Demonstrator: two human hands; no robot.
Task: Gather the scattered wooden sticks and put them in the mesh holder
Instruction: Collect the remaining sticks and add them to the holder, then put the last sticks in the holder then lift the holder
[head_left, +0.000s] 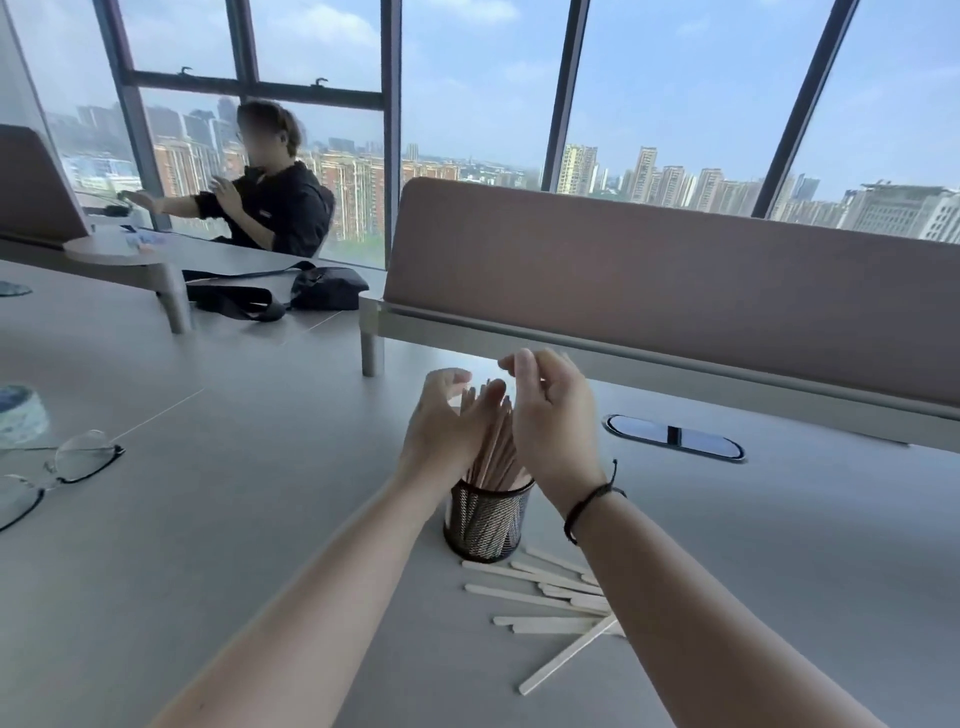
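Observation:
A black mesh holder (485, 525) stands on the grey table, packed with upright wooden sticks (496, 452). My left hand (447, 423) is cupped against the left side of the stick tops, fingers spread. My right hand (550, 415), with a black cord at its wrist, hovers over the right side of the tops with loosely curled fingers and nothing visibly in them. Several loose wooden sticks (545, 592) lie scattered flat on the table just in front and to the right of the holder, partly hidden under my right forearm.
A brown desk divider (675, 291) rises behind the holder, with an oval cable port (675, 436) at the right. Eyeglasses (62, 467) and a tape roll (21, 415) lie far left. A black bag (311, 291) and a seated person (275, 208) are at the back.

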